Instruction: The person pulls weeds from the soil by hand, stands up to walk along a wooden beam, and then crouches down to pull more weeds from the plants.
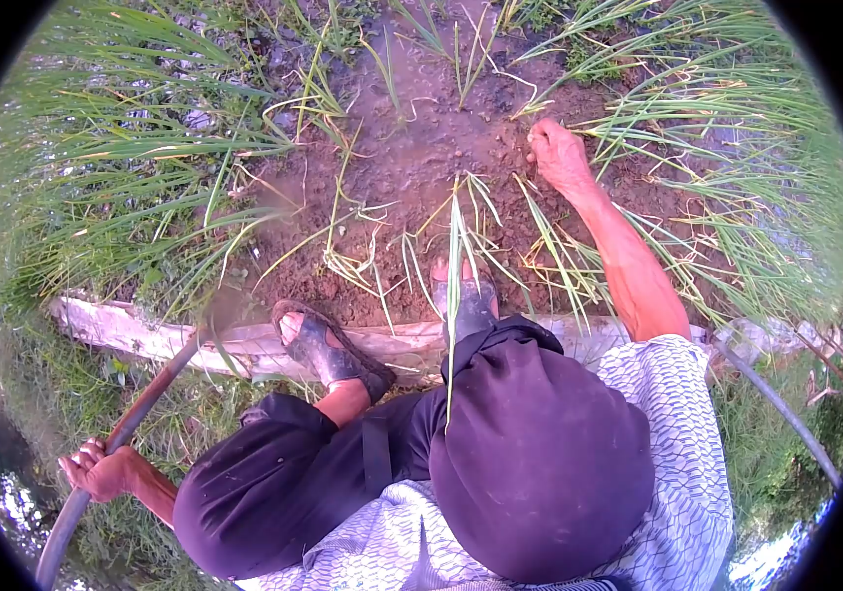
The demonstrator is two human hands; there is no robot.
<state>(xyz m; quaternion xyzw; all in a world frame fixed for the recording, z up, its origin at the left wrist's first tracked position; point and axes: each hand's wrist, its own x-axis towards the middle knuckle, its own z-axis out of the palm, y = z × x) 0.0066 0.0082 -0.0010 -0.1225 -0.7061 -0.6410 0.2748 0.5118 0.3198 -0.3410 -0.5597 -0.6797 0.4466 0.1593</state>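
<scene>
My left hand [96,471] is wrapped round a long, smooth handle [150,394], brownish in its upper part. The handle slants from the lower left to the bed's edge, where its far end is blurred. My right hand [559,153] is low over the muddy soil [421,148], its fingers curled together. Something pale shows at the fingertips, too small to name. Close beside this hand, long green onion-like leaves [677,123] spread to the right. A few such plants [457,246] rise from the soil by my right foot, one leaf reaching across my knee.
A pale, muddy strip [145,330] borders the bed, with my sandalled left foot [328,350] across it. Thick leaves and weeds [126,148] cover the left side. A dark pole or pipe [781,409] lies at the right, over grass. Wet mud shines at the top.
</scene>
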